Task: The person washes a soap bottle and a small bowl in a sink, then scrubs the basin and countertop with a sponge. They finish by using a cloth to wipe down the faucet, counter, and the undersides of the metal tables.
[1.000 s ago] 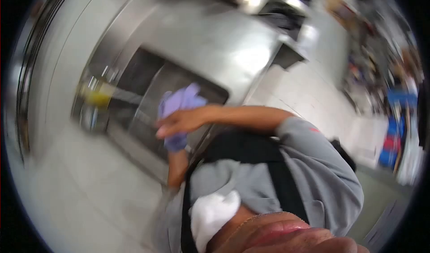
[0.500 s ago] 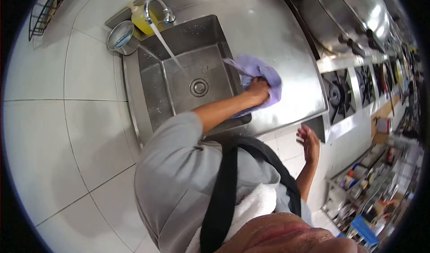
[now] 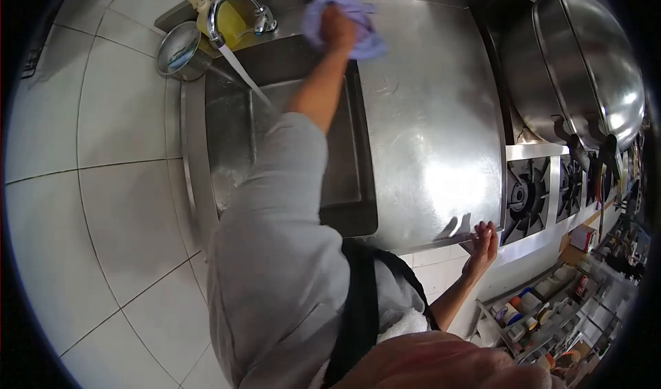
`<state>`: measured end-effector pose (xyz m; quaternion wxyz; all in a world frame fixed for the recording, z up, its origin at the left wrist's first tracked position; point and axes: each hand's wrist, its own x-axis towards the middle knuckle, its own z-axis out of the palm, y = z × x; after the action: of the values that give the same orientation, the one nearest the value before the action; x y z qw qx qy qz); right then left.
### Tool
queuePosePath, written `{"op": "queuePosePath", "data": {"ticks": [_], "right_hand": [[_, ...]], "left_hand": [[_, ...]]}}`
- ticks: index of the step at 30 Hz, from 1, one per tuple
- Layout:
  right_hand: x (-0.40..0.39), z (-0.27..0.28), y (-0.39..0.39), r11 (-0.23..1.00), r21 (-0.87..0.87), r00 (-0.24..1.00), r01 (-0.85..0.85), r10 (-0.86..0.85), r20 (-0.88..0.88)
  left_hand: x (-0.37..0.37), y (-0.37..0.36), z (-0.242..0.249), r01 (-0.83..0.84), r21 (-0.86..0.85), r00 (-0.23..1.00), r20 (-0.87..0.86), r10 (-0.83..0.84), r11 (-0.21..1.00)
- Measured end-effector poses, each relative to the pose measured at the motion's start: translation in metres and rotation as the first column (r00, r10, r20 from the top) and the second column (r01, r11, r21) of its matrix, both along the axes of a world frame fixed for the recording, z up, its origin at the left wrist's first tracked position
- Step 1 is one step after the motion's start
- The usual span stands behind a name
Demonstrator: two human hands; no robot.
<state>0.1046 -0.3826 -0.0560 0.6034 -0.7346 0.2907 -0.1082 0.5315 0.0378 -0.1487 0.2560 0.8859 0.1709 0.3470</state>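
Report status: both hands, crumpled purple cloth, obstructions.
Left hand on crumpled purple cloth, rear of flat steel counter. Right hand open, near counter's front edge. Possible obstruction: curved chrome faucet, water running, left of cloth.

The steel counter (image 3: 430, 107) bears a purple cloth (image 3: 368, 43) under the left hand (image 3: 337, 29) and, to that hand's left, a faucet (image 3: 263, 21), a yellow bottle (image 3: 231, 24) and a metal container (image 3: 195, 64)

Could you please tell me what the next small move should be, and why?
Perhaps draw the cloth along the counter toward the front: the left hand is on it near the back, with more counter on the near side.
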Motion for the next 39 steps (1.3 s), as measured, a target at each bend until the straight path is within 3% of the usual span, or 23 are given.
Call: {"op": "queuePosePath", "data": {"ticks": [1,2,3,4,7,8,11,13,14,15,17,19,23,24,27,29,31,33,37,38,39], "right_hand": [[0.008,0.003,0.004,0.998,-0.062,0.999,0.01,-0.008,0.035],[0.016,0.001,0.006,0.99,-0.127,0.995,0.053,-0.042,0.087],[0.021,-0.007,0.005,0.981,-0.181,0.991,0.066,-0.044,0.124],[0.028,-0.018,0.005,0.969,-0.234,0.986,0.08,-0.043,0.163],[0.037,-0.036,0.014,0.956,-0.279,0.982,0.091,-0.04,0.185],[0.038,-0.044,0.015,0.955,-0.28,0.984,0.1,-0.054,0.169],[0.042,-0.036,0.032,0.954,-0.285,0.986,0.093,-0.049,0.157],[0.049,-0.023,0.049,0.972,-0.23,0.985,0.053,-0.012,0.173],[0.057,-0.01,0.064,0.976,-0.206,0.989,-0.065,0.091,0.116],[0.067,0.0,0.081,0.968,-0.177,0.978,-0.181,0.195,0.068],[0.094,0.015,0.122,0.889,-0.004,0.887,-0.459,0.458,0.056],[0.122,0.033,0.171,0.795,-0.091,0.769,-0.6,0.604,0.209],[0.157,0.055,0.225,0.792,0.247,0.819,-0.558,0.48,0.314],[0.157,0.055,0.228,0.759,0.325,0.822,-0.564,0.474,0.317],[0.141,0.059,0.224,0.811,0.32,0.866,-0.491,0.414,0.28],[0.129,0.068,0.226,0.736,0.457,0.86,-0.499,0.357,0.363],[0.119,0.081,0.224,0.642,0.566,0.854,-0.517,0.347,0.387],[0.117,0.077,0.218,0.466,0.665,0.812,-0.584,0.335,0.478],[0.112,0.073,0.203,0.282,0.768,0.804,-0.575,0.37,0.465],[0.112,0.067,0.197,0.286,0.797,0.829,-0.532,0.366,0.422],[0.113,0.069,0.195,0.287,0.822,0.85,-0.492,0.361,0.383]], "left_hand": [[-0.009,0.037,-0.001,-0.032,0.094,0.998,-0.043,0.036,0.995],[-0.004,0.072,-0.013,-0.102,-0.078,0.995,0.009,0.103,0.992],[-0.025,0.088,0.003,-0.073,0.118,0.98,0.192,0.05,0.99],[-0.031,0.094,0.013,0.062,0.178,0.964,0.246,-0.105,0.982],[-0.02,0.089,0.013,0.148,0.052,0.987,-0.078,-0.144,0.988],[-0.01,0.084,0.014,0.191,0.078,0.981,-0.048,-0.187,0.979],[0.0,0.064,0.042,0.455,-0.195,0.871,-0.107,-0.48,0.869],[-0.007,0.049,0.059,0.528,-0.639,0.738,0.019,-0.674,0.56],[-0.015,0.042,0.07,0.506,-0.794,0.677,0.124,-0.725,0.336],[-0.032,0.033,0.087,0.511,-0.826,0.634,0.174,-0.753,0.24],[-0.084,0.008,0.123,0.512,-0.858,0.539,0.29,-0.791,0.035],[-0.134,-0.014,0.145,0.502,-0.86,0.449,0.35,-0.822,-0.091],[-0.22,-0.048,0.185,0.402,-0.883,0.359,0.395,-0.846,-0.242],[-0.232,-0.051,0.186,0.378,-0.868,0.386,0.463,-0.798,-0.32],[-0.264,-0.045,0.183,0.329,-0.792,0.473,0.61,-0.636,-0.514],[-0.277,-0.035,0.182,0.31,-0.728,0.505,0.671,-0.542,-0.612],[-0.29,-0.028,0.188,0.289,-0.668,0.508,0.714,-0.482,-0.686],[-0.303,-0.018,0.195,0.272,-0.584,0.49,0.768,-0.413,-0.764],[-0.333,0.021,0.201,0.298,-0.594,0.457,0.776,-0.434,-0.747],[-0.347,0.035,0.204,0.413,-0.673,0.443,0.737,-0.511,-0.614],[-0.362,0.053,0.206,0.445,-0.702,0.459,0.712,-0.532,-0.556]]}}
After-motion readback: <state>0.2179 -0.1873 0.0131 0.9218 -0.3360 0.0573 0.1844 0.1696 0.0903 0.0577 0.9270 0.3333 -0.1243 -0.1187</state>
